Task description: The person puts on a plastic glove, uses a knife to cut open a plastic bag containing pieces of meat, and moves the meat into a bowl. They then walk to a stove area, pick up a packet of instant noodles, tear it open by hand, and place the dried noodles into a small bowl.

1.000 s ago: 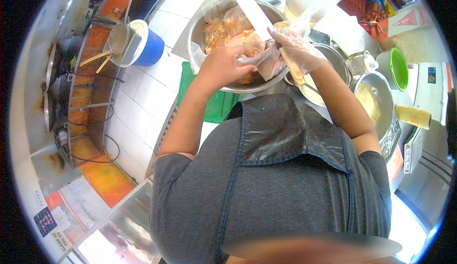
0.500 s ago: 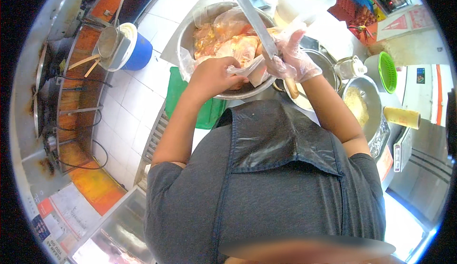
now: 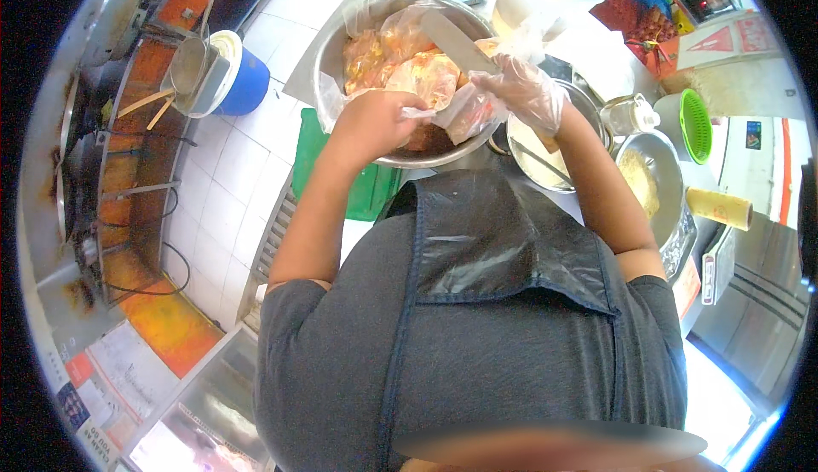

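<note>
left hand (image 3: 375,123) pinching plastic bag (image 3: 469,116), right hand (image 3: 524,90) wrapped round knife (image 3: 460,42); meat (image 3: 429,80) in steel bowl (image 3: 452,156), near left edge of worktop (image 3: 299,86); white tiled floor (image 3: 232,164) beyond, blue bucket (image 3: 244,84) farther left.

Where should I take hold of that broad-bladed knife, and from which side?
Probably by the wooden handle, coming from the near right. The knife's blade slants up and left over the metal bowl, leaving the handle end toward the person's right forearm. The gloved right hand covers part of that grip.
</note>
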Demonstrator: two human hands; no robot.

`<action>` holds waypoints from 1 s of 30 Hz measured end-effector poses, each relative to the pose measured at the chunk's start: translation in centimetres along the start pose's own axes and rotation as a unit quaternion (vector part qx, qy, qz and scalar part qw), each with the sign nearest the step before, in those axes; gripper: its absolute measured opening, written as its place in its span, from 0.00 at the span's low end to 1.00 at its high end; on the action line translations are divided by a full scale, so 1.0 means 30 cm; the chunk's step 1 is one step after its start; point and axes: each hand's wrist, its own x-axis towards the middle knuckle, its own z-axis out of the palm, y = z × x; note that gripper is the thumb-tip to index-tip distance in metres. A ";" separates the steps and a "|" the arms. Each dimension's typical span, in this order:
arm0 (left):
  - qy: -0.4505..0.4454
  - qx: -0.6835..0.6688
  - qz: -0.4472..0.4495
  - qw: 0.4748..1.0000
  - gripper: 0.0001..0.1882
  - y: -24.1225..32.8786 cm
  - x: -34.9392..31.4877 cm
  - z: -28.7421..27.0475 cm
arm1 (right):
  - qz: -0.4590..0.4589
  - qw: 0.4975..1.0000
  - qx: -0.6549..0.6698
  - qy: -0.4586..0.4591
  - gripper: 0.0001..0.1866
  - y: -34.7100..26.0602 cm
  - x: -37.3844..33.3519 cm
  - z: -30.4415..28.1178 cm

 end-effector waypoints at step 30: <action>0.070 -0.211 0.097 0.970 0.11 -0.077 0.030 0.061 | -0.256 0.944 -0.184 0.097 0.26 -0.087 0.102 0.169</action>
